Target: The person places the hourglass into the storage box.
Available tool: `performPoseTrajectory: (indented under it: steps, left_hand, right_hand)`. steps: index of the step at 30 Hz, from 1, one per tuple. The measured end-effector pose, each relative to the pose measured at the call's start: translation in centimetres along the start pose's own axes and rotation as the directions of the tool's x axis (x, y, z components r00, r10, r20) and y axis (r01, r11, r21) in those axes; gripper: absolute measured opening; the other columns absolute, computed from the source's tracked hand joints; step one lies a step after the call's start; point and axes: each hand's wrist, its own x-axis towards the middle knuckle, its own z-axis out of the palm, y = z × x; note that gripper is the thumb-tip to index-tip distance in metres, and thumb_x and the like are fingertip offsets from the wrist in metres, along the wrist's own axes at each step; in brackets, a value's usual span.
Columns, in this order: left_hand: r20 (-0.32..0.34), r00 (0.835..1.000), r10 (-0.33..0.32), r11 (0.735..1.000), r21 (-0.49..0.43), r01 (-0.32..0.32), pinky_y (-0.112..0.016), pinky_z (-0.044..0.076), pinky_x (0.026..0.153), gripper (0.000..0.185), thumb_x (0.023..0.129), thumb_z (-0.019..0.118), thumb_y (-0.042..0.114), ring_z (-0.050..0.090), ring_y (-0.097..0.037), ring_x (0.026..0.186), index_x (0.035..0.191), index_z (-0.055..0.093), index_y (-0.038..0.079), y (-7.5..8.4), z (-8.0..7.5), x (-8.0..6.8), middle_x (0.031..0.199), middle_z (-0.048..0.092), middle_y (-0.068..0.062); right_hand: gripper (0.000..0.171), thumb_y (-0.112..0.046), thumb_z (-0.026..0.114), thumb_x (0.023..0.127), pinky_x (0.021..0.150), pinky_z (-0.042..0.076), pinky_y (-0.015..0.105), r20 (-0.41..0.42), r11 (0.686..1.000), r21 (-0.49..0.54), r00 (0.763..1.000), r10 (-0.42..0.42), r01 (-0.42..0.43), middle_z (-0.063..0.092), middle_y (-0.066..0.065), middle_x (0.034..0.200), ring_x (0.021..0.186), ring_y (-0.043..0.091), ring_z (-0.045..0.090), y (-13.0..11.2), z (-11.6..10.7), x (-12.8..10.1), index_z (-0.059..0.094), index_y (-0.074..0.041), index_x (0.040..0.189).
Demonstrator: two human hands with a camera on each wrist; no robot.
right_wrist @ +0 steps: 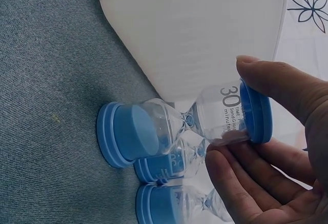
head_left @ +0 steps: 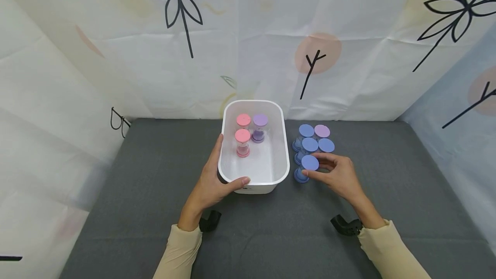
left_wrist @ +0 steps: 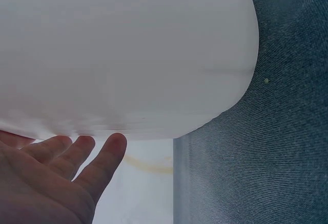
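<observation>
Sand timers stand just beyond our right hand (head_left: 341, 178), which pinches the nearest blue sand timer (head_left: 309, 163) by its cap; our left hand (head_left: 215, 184) clasps the white tub (head_left: 284, 158), steadying it.

Bare grey mat (head_left: 155, 175) lies open to the left of the white tub (head_left: 284, 158) and along the near edge. Right of the tub, the blue-capped sand timers (head_left: 310, 144) crowd just beside its wall, leaving only a narrow gap. The tub's near half is open; three timers (head_left: 243, 141) stand at its far end.
</observation>
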Motion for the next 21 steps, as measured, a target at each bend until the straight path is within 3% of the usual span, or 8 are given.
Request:
performPoseTrajectory:
  steps: [7,11,18,21]
  left_hand:
    - [0.004,1.0,0.009,1.0,-0.007,-0.009,-0.059,0.033,0.11,0.12,0.077,0.089,0.017,0.037,-0.019,0.142,0.165,0.007,0.02,0.0,0.0,0.0,0.165,0.024,0.006]
    - [0.005,1.0,0.011,1.0,-0.011,-0.011,-0.061,0.033,0.11,0.121,0.077,0.089,0.017,0.038,-0.018,0.141,0.165,0.006,0.019,0.1,0.0,0.1,0.164,0.024,0.008]
    - [0.005,1.0,0.01,1.0,-0.01,-0.01,-0.06,0.034,0.109,0.121,0.076,0.089,0.017,0.038,-0.017,0.141,0.165,0.006,0.019,-0.1,0.0,0.1,0.164,0.024,0.009]
    - [0.004,1.0,0.016,1.0,-0.003,-0.016,-0.061,0.033,0.11,0.121,0.077,0.089,0.017,0.038,-0.019,0.142,0.165,0.006,0.019,-0.2,0.0,0.0,0.165,0.023,0.006]
  right_hand:
    - [0.052,-0.022,0.091,0.077,0.081,0.058,0.029,-0.006,1.0,-0.023,1.0,-0.009,0.009,0.071,0.016,0.119,0.104,0.031,0.071,-0.2,-0.2,-0.2,0.071,0.001,0.12]
    - [0.051,-0.021,0.092,0.077,0.08,0.057,0.026,-0.017,0.999,-0.039,0.999,-0.035,0.034,0.072,0.014,0.117,0.101,0.028,0.072,-0.3,-0.5,-0.3,0.072,0.0,0.118]
    - [0.048,-0.018,0.092,0.076,0.078,0.052,0.013,-0.039,0.992,-0.066,0.993,-0.11,0.107,0.073,0.012,0.113,0.094,0.0,0.068,-1.1,-1.2,-0.4,0.073,-0.001,0.117]
    - [0.047,-0.016,0.092,0.076,0.079,0.051,0.012,-0.042,0.989,-0.06,0.99,-0.135,0.132,0.073,0.011,0.111,0.092,-0.004,0.066,-1.6,-1.6,-0.4,0.074,-0.001,0.117]
